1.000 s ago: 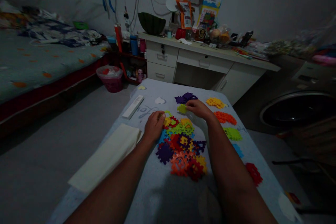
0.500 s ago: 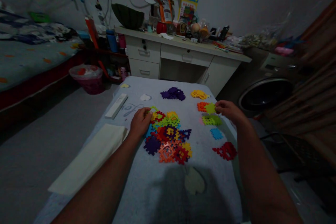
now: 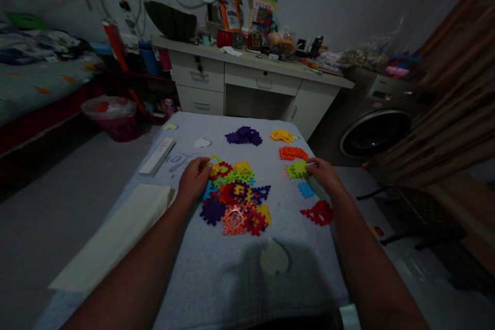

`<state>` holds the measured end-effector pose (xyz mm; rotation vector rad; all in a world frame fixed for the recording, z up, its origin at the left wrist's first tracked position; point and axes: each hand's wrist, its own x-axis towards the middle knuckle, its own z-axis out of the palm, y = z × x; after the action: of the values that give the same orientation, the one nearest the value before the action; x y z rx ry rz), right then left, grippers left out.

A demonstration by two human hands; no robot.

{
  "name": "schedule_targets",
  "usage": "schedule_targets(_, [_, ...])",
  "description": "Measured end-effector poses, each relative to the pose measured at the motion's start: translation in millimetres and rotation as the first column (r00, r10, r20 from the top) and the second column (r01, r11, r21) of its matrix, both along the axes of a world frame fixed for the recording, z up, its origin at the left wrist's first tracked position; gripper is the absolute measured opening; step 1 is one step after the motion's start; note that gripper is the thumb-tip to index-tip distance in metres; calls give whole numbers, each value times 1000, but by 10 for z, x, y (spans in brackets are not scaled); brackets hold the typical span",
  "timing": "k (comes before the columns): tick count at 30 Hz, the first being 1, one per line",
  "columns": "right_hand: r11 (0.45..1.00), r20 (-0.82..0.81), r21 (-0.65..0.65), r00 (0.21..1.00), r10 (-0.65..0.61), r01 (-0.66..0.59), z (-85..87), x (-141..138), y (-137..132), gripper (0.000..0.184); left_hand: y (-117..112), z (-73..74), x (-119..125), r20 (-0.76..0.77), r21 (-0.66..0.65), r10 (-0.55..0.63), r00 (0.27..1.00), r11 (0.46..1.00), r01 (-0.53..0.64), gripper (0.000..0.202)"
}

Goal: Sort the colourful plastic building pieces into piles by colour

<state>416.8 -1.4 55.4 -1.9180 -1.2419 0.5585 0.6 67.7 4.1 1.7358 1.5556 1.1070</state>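
Observation:
A mixed heap of toothed plastic interlocking pieces [image 3: 235,193] lies on the cloth-covered table [image 3: 216,273]. At its upper left edge is my left hand [image 3: 195,178], fingers curled in a pinch at a lime-green piece [image 3: 215,158]; the fingertips are partly hidden. My right hand [image 3: 323,171] pinches a lime-green toothed piece [image 3: 299,165] just over the green pile on the right. Around it lie an orange pile [image 3: 292,153], a blue piece [image 3: 306,190] and red pieces [image 3: 319,213]. Farther back are a purple pile [image 3: 244,135] and a yellow pile [image 3: 282,136].
To the left lie a white box [image 3: 158,157] and a folded pale cloth [image 3: 116,234]. Beyond the table stands a white desk [image 3: 199,72] covered with odds and ends. A washing machine [image 3: 363,108] is at right, a lined bin [image 3: 114,118] at left.
My right hand has brought the lime-green piece from beside the orange pile nearer to me, over the green pile. The left hand stays at the heap's edge. The view has turned slightly right.

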Motion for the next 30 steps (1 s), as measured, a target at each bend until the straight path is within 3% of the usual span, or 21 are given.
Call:
schedule_targets(5, [997, 269, -56, 961, 63, -50, -67, -286, 91, 30, 6, -7, -2, 20, -5, -5, 1000, 1000, 5, 42])
schedule_targets(9, [993, 557, -121, 828, 68, -1, -74, -438, 95, 23, 21, -43, -9, 29, 2, -10, 1000, 1000, 10, 41])
schedule_targets(12, [989, 645, -138, 762, 55, 46, -69, -486, 64, 21, 23, -55, -14, 34, 2, -13, 999, 1000, 13, 40])
schedule_targets(16, [992, 630, -115, 776, 31, 54, -41, -532, 50, 26, 6, -28, -10, 32, 2, -15, 999, 1000, 15, 39])
schedule_targets(20, [993, 555, -58, 824, 115, -100, 12, -720, 111, 24, -12, -1, -9, 19, 15, -12, 1000, 1000, 12, 36])
schedule_targets(25, [891, 420, -29, 804, 421, -452, 27, -1253, 184, 19, -24, -12, -35, 29, 7, -47, 999, 999, 46, 38])
schedule_targets(27, [850, 408, -22, 772, 488, -526, -15, -1469, 206, 21, -43, -5, -48, 2, 10, -76, 997, 997, 76, 41])
schedule_targets(30, [838, 423, -20, 755, 501, -545, -118, -1685, 258, 29, -91, 24, -63, -71, 35, -115, 991, 992, 118, 43])
